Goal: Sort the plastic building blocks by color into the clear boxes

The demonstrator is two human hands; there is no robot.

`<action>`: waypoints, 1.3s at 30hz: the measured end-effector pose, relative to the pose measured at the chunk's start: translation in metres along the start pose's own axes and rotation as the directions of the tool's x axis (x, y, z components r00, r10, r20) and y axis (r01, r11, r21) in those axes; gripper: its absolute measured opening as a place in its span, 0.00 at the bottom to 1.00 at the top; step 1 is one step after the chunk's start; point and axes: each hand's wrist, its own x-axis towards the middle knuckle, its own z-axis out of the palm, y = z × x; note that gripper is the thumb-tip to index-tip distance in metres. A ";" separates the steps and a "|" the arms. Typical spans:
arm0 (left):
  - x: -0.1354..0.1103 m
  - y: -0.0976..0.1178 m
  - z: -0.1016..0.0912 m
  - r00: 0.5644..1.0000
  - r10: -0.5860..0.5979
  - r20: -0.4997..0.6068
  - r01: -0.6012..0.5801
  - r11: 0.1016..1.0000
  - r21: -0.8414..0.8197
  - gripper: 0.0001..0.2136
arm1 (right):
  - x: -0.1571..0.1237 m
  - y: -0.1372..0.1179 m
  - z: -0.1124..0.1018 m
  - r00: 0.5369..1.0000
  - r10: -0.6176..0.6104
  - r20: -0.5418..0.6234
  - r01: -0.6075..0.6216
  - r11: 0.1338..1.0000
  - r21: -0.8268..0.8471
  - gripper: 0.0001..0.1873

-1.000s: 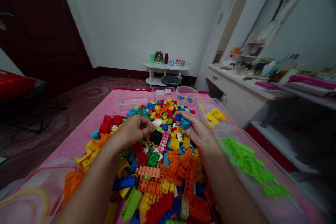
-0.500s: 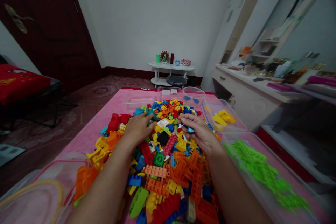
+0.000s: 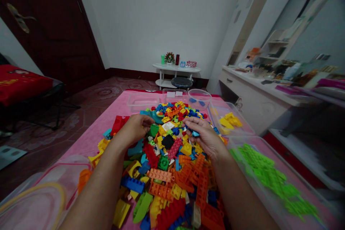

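Note:
A large heap of mixed toy building bricks covers the middle of the pink-covered table. At the heap's left side is my left hand, its fingers curled in together; what they grip, if anything, is hidden. Just right of those fingertips sits a green brick, and a teal curved piece lies beyond it. Over the right side of the heap, my right hand is closed around small blue bricks, partly covered by the fingers. A white brick and a black piece lie between my hands.
On the right stand a clear bin of lime-green pieces and a clear tray with yellow bricks. Clear containers line the far edge, including a round tub with blue pieces. A clear lid lies front left.
My left hand has shifted left and curled its fingers, uncovering the green brick and more of the teal piece. My right hand stays in place with the blue bricks.

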 end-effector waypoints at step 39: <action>-0.005 0.043 0.019 0.995 0.094 -0.009 -0.078 0.761 -0.644 0.21 | -0.009 -0.008 0.008 0.985 -0.065 0.157 0.064 0.998 0.017 0.14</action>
